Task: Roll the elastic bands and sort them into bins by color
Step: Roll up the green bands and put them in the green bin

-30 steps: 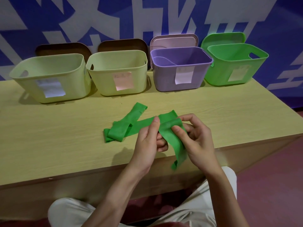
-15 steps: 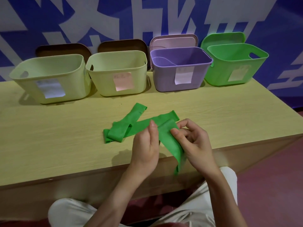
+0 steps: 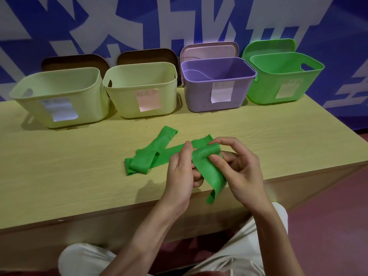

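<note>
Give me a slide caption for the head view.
Both hands start rolling a green band before four bins.

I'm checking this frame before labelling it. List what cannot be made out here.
- Head view: writing on the paper labels of the four bins, e.g. the purple bin, is too small and blurred to read.
- Left hand: its fingers are hidden behind the held green band and its own back.
- How many bands make up the green pile on the table: overlapping folds hide it.
- Bin floors: front walls hide them.
</note>
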Tool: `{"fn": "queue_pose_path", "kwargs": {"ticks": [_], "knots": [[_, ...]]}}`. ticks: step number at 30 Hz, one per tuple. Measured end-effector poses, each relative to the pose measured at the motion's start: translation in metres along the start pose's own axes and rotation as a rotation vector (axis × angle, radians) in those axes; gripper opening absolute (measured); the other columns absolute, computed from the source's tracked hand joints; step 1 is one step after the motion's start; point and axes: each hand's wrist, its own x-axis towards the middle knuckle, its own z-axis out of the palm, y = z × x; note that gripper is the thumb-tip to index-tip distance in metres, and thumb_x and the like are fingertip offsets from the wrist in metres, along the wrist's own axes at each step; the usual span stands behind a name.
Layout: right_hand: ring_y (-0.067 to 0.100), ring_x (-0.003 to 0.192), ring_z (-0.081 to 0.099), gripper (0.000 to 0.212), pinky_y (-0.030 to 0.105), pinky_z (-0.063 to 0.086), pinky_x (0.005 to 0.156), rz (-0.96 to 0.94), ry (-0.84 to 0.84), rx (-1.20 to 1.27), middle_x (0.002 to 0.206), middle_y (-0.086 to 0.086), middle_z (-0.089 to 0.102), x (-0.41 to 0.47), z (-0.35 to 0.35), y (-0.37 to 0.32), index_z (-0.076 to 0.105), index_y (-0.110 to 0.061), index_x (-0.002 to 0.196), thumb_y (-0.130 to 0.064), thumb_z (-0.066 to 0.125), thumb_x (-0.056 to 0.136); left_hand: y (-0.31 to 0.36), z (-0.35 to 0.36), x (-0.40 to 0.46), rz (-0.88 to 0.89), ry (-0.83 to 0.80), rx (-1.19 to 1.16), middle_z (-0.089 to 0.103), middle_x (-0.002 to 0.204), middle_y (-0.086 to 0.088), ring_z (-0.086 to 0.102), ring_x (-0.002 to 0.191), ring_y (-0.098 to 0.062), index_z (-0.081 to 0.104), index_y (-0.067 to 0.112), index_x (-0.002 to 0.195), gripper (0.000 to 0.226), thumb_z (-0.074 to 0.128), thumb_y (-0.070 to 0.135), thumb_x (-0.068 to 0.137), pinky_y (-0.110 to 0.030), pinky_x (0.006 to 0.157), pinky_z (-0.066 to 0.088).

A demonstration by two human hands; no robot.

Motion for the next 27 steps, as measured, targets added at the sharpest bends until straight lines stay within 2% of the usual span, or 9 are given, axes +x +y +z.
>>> {"fn": "queue_pose_path", "kwargs": {"ticks": [4,7,13,16,18,20,22,24,27], "knots": [[0.006,0.057,0.058,0.018,0.018,0.043,0.052,0.017,0.033,-0.074,0.064,-0.001,0.067,0.0,-0.005,-0.001,0.06,-0.009,0.102,-0.017,0.061,0.086,0.004,0.0,0.001,-0.003,-0.058,0.12,0.025,0.044,0.01,0.021,0.038,-0.005,0.043,0.013,0.063,0.044,0.032,0.03,0.103,-0.018,0.04,0.015],[0.011,0.06,0.061,0.017,0.022,0.045,0.053,0.035,0.04,-0.084,0.07,0.005,0.071,0.0,-0.007,0.0,0.06,-0.011,0.098,-0.021,0.062,0.085,0.001,-0.004,0.0,0.164,-0.074,0.256,0.04,0.043,0.01,0.036,0.04,-0.001,0.046,0.012,0.067,0.046,0.027,0.034,0.103,-0.013,0.043,0.029],[0.013,0.057,0.055,0.017,0.021,0.043,0.051,0.019,0.065,-0.073,0.062,0.015,0.064,0.003,-0.01,-0.001,0.059,-0.007,0.091,-0.021,0.067,0.085,-0.014,-0.017,0.001,0.511,-0.1,0.742,0.043,0.062,0.005,0.042,0.053,-0.013,0.042,0.027,0.076,0.033,0.026,0.048,0.096,-0.032,0.05,0.035],[0.017,0.061,0.058,0.019,0.021,0.047,0.054,0.036,0.058,0.005,0.07,0.029,0.061,0.003,-0.009,-0.001,0.059,-0.005,0.097,-0.015,0.066,0.083,-0.012,-0.012,0.001,0.44,-0.08,0.574,0.05,0.063,-0.003,0.049,0.057,-0.023,0.051,0.016,0.078,0.042,0.03,0.047,0.098,-0.047,0.055,0.041],[0.018,0.062,0.058,0.03,0.023,0.048,0.055,0.03,0.028,0.056,0.069,0.028,0.06,0.001,-0.009,-0.002,0.056,-0.007,0.111,-0.014,0.066,0.084,-0.005,-0.008,0.0,0.289,-0.094,0.361,0.052,0.056,0.002,0.05,0.051,-0.013,0.052,0.014,0.074,0.042,0.033,0.039,0.102,-0.033,0.05,0.044],[0.024,0.056,0.049,0.036,0.031,0.041,0.053,0.009,0.007,0.021,0.062,0.024,0.05,0.001,-0.01,-0.001,0.054,-0.012,0.122,-0.014,0.066,0.087,0.002,-0.007,-0.002,0.126,-0.115,0.181,0.036,0.044,0.01,0.031,0.038,-0.003,0.044,0.016,0.065,0.039,0.035,0.033,0.1,-0.016,0.039,0.027],[0.037,0.056,0.039,0.037,0.043,0.034,0.053,-0.022,-0.014,-0.032,0.062,0.028,0.041,0.003,-0.009,-0.001,0.055,-0.018,0.126,-0.017,0.064,0.089,0.005,-0.009,-0.002,0.036,-0.17,0.083,0.024,0.044,0.013,0.018,0.037,-0.004,0.036,0.014,0.064,0.038,0.036,0.037,0.095,-0.017,0.038,0.015],[0.045,0.063,0.048,0.031,0.045,0.039,0.056,-0.048,-0.017,-0.042,0.071,0.033,0.051,0.004,-0.006,-0.004,0.059,-0.017,0.122,-0.016,0.062,0.09,0.007,-0.011,0.0,-0.012,-0.218,0.007,0.021,0.042,0.011,0.013,0.036,-0.006,0.033,0.014,0.065,0.038,0.037,0.041,0.093,-0.018,0.039,0.011],[0.029,0.076,0.064,0.017,0.036,0.048,0.065,-0.066,0.018,-0.062,0.086,0.02,0.068,0.006,-0.001,-0.007,0.064,-0.014,0.105,-0.011,0.063,0.088,0.01,-0.013,0.003,-0.05,-0.268,-0.027,0.019,0.04,0.009,0.012,0.035,-0.007,0.029,0.017,0.061,0.043,0.037,0.044,0.092,-0.019,0.042,0.008]]}}
